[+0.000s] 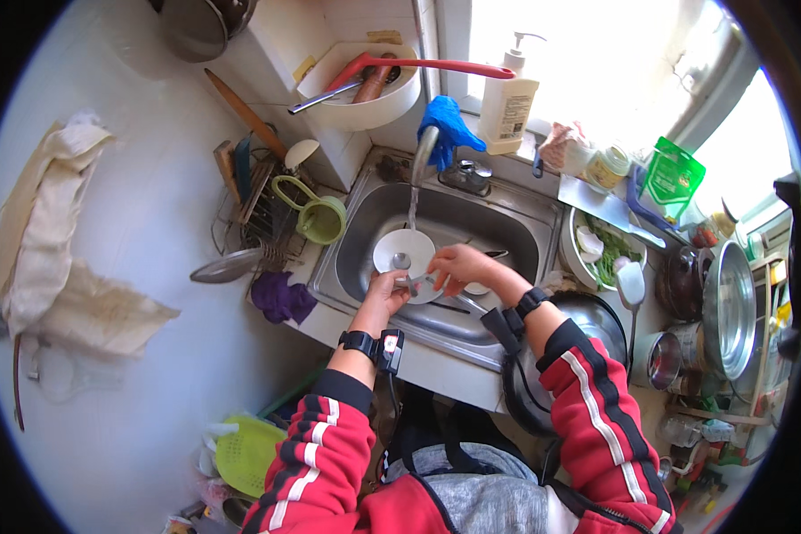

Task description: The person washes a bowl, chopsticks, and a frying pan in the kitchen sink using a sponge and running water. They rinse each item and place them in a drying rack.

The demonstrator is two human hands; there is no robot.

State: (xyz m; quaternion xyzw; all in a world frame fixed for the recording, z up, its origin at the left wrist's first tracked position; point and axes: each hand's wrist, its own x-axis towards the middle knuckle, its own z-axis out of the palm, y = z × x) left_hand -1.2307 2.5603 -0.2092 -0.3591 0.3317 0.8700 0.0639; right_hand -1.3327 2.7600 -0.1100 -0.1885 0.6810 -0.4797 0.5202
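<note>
My left hand (386, 294) is over the front of the stainless steel sink (507, 314), with its fingers closed on metal spoons. One spoon's bowl (401, 261) shows against a white bowl (388, 245), which sits beneath the running metal faucet (424, 157). My right hand (466, 267) hovers just right of the left, fingers bent towards the spoons. Whether those fingertips grip a spoon is hard to tell. Below the hands lies another pale dish (426, 294), partly covered by them. Further dishes and cutlery in the basin are half hidden behind my right hand.
A blue cloth (444, 127) hangs over the faucet. Left of the sink are a green handled cup (322, 220), a wire rack and a purple cloth (282, 297). At right stand a bowl of greens (607, 250), a cleaver (594, 201) and a black pan (594, 327).
</note>
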